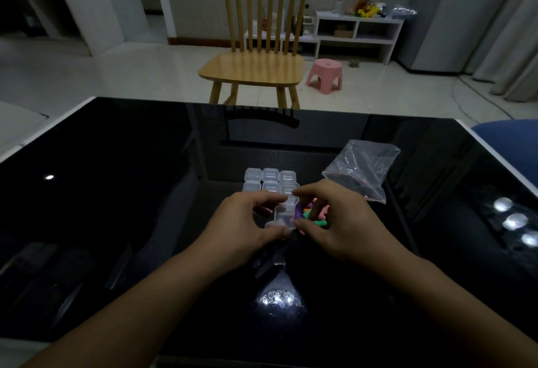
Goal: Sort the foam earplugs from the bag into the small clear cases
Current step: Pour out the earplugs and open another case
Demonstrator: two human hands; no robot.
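Note:
Several small clear cases [270, 177] sit in two rows on the black glass table [116, 193]. Just in front of them, both hands meet over one more clear case [283, 216], which looks hinged open. My left hand [247, 222] pinches its left side between thumb and fingers. My right hand [334, 222] pinches its right edge. A small heap of coloured foam earplugs [316, 216], pink, green, orange and purple, lies under my right hand's fingers, partly hidden. The clear plastic bag [361, 169] lies flat to the right of the cases.
A wooden chair [256, 68] stands past the table's far edge, with a pink stool [324, 75] and a white low shelf [358, 33] behind. A blue seat [506, 135] is at the table's right corner. Lamp glare [276, 299] reflects on the glass.

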